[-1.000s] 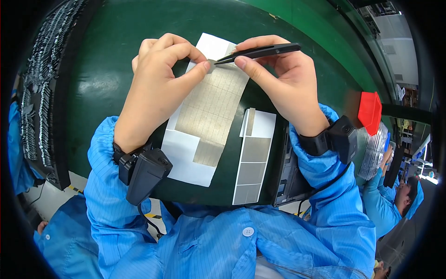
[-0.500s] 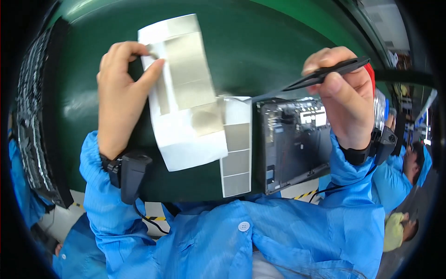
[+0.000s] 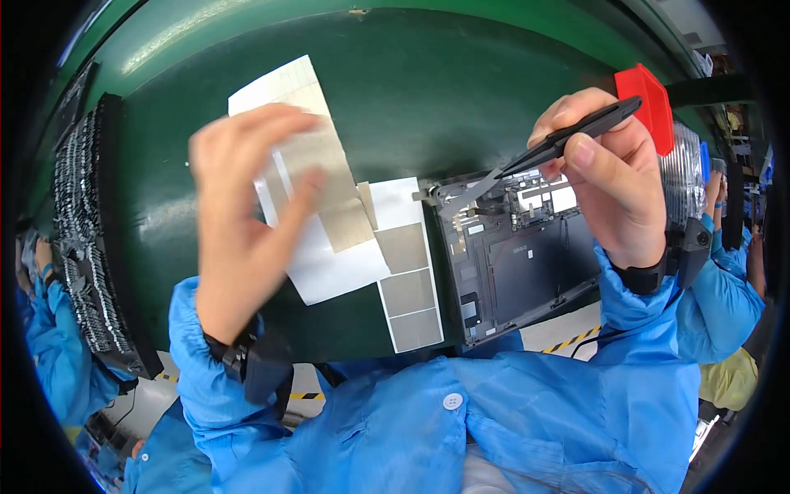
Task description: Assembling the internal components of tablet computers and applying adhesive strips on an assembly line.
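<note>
My left hand (image 3: 251,214), smeared by motion, hovers over a white backing sheet (image 3: 329,277) bearing grey-beige adhesive pieces (image 3: 325,156). Its thumb and fingers are apart, and I see nothing between them. My right hand (image 3: 613,169) is closed around black tweezers (image 3: 568,140). Their grey tips point down and left over the upper left corner of an opened laptop chassis (image 3: 527,263). A small grey piece (image 3: 425,195) shows at that corner, near the tips; whether they grip it I cannot tell. Between the sheet and chassis lies a narrow strip of grey square stickers (image 3: 409,294).
At the left edge stands a black rack (image 3: 86,239) packed with dark, shiny parts. A red bin (image 3: 646,103) and clear plastic trays (image 3: 685,177) are beyond my right hand. Other people in blue work at both sides.
My left hand has let go of the sheet's upper left part and moved down and right. The tweezer tips have moved from the narrow strip's top down to the chassis corner.
</note>
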`<state>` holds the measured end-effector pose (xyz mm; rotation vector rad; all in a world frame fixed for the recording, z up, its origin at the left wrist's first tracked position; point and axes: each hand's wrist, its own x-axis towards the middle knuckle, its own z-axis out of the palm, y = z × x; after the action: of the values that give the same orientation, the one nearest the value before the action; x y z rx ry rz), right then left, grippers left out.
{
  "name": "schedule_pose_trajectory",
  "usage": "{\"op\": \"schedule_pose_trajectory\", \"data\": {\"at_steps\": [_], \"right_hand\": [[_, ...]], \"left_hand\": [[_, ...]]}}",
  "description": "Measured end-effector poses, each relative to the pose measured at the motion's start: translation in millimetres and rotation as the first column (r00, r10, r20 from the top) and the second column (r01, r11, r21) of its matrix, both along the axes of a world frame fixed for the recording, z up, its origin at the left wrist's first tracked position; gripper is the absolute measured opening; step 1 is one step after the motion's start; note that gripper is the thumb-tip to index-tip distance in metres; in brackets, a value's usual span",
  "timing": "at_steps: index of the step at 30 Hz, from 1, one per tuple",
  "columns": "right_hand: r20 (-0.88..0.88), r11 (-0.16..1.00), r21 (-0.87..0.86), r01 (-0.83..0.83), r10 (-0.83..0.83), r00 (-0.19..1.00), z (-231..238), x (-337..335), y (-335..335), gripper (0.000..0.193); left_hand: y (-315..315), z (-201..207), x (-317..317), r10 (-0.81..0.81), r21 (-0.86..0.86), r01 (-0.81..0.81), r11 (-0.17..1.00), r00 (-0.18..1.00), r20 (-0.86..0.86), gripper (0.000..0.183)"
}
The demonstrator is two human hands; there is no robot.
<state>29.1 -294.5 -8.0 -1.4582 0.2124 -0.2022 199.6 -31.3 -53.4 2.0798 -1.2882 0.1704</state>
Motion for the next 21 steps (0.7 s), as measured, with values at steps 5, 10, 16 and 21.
{"op": "schedule_pose_trajectory", "data": {"at_steps": [5,10,16,21], "right_hand": [[0.018,0.994,-0.028,-0.109,0.109,0.994,12.9,16.2,5.6,0.027],[0.006,0.994,-0.040,-0.099,0.099,0.995,14.5,22.2,12.4,0.028],[-0.002,0.990,-0.011,-0.141,0.141,0.990,5.3,25.3,19.4,0.028],[0.036,0.994,-0.018,-0.105,0.106,0.994,1.7,22.6,30.3,0.027]], "left_hand": [[-13.0,13.9,-20.6,-0.371,-0.139,0.358,0.923,0.737,-0.566,0.039],[6.9,8.7,-32.0,-0.300,-0.237,0.184,0.954,0.589,-0.750,0.028],[21.1,19.6,-44.0,-0.180,-0.169,0.066,0.984,0.439,-0.880,0.013],[39.6,27.6,-54.4,-0.057,-0.070,-0.014,0.997,0.446,-0.893,0.007]]}}
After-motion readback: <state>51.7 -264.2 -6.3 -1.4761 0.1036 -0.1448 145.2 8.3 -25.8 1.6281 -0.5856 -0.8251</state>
